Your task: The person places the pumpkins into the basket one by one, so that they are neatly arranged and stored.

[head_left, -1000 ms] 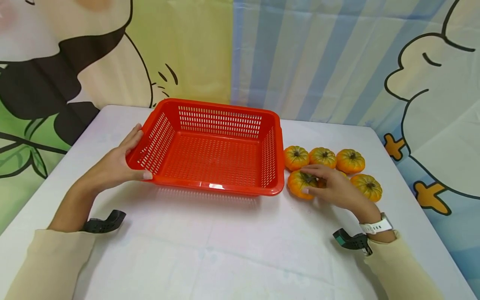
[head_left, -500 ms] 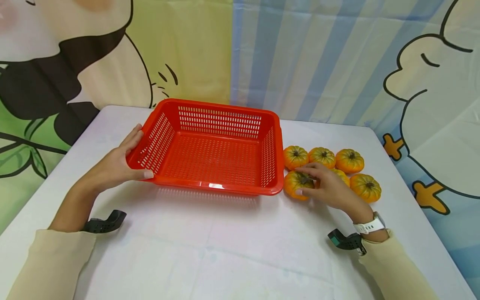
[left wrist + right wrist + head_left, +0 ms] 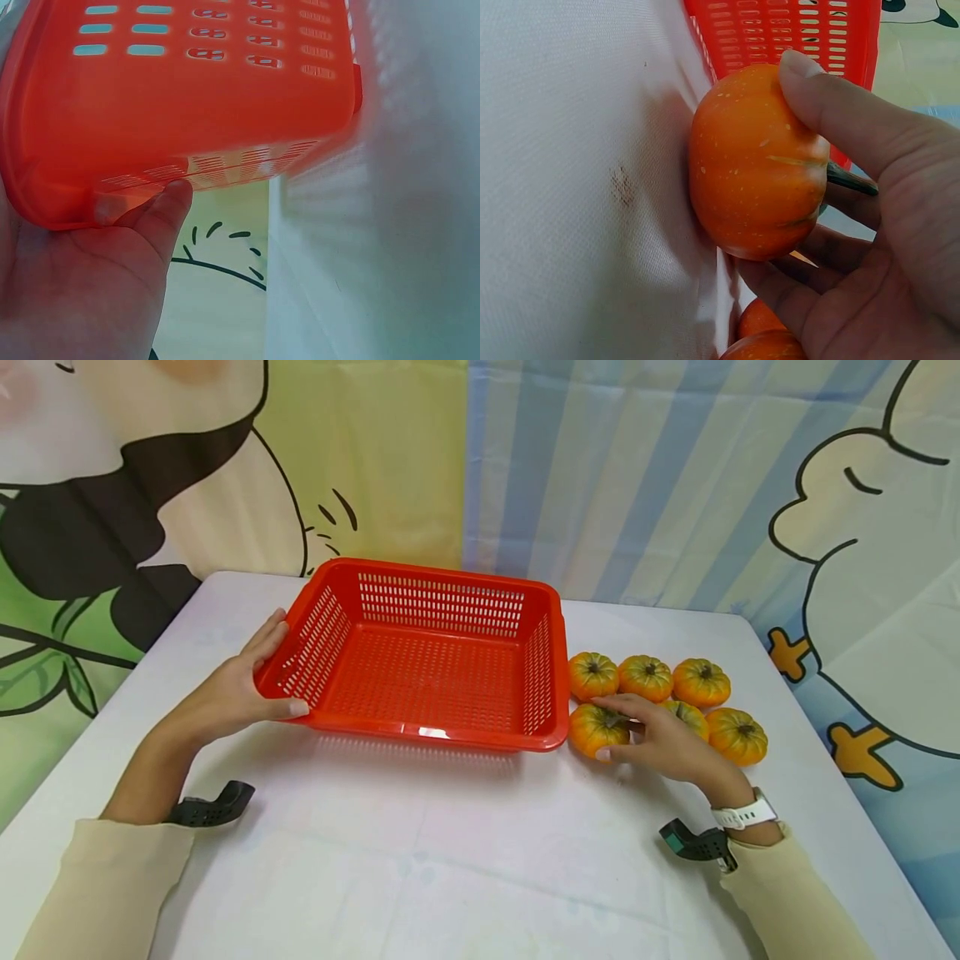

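An orange pumpkin (image 3: pixel 592 731) with a dark green stem rests on the table beside the right end of a red plastic basket (image 3: pixel 423 672). My right hand (image 3: pixel 663 739) holds this pumpkin from the right, thumb on the near side and fingers around the far side. The right wrist view shows the same pumpkin (image 3: pixel 757 165) close up, its stem toward the palm. At the basket's left end, my left hand (image 3: pixel 225 693) grips the corner, with the thumb along the front rim. From below, the left wrist view has the basket's slotted wall (image 3: pixel 195 97) over the hand (image 3: pixel 90 285).
Several more pumpkins sit close together behind and right of the right hand, among them a back-row pumpkin (image 3: pixel 701 682) and a front-right pumpkin (image 3: pixel 737 735). A white cloth covers the table (image 3: pixel 420 860). A printed cartoon curtain (image 3: pixel 600 477) hangs behind it.
My right hand and the held pumpkin have shifted slightly left, closer to the basket. More of the pumpkin behind that hand now shows. My left hand and the basket have stayed put.
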Available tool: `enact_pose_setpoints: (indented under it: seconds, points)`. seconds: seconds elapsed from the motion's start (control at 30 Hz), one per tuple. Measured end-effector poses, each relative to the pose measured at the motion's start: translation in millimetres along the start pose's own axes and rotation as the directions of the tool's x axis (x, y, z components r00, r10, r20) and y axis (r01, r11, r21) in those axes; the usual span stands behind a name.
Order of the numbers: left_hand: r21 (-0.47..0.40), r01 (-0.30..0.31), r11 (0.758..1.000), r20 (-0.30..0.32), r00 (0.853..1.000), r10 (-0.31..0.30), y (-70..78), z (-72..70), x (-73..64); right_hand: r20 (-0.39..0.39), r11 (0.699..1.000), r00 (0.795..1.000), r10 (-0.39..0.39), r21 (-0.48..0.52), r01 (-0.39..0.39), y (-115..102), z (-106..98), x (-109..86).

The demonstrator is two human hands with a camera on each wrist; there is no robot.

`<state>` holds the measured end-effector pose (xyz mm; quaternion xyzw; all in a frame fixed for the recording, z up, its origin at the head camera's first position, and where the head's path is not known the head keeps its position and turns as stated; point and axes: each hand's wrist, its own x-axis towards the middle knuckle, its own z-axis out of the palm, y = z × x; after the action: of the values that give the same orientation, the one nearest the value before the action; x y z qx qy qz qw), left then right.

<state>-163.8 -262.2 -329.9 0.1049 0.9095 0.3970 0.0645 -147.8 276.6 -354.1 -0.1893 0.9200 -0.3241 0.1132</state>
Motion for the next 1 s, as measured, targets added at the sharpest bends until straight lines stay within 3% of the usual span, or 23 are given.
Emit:
enact_pose_setpoints:
  seconds: [0.3,0.67,0.8,1.0]
  points:
    - [0.003,-0.003,1.000,0.005,1.000,0.003,-1.7,-0.4,0.9,-0.098,0.998,0.994,-0.057,-0.038,0.054,0,-4,-1.0]
    - [0.004,0.007,1.000,0.002,1.000,-0.007,-2.3,-0.2,1.3,-0.223,0.992,0.974,-0.045,0.101,0.069,-15,-14,-1.2]
    - [0.001,0.003,1.000,-0.002,1.000,-0.003,-1.2,0.0,0.3,-0.239,0.989,0.971,-0.014,0.138,0.049,-18,-17,0.1]
    - [-0.006,0.000,1.000,-0.003,1.000,0.000,-0.9,-0.1,0.2,-0.258,0.981,0.965,-0.038,0.175,0.086,-24,-22,3.1]
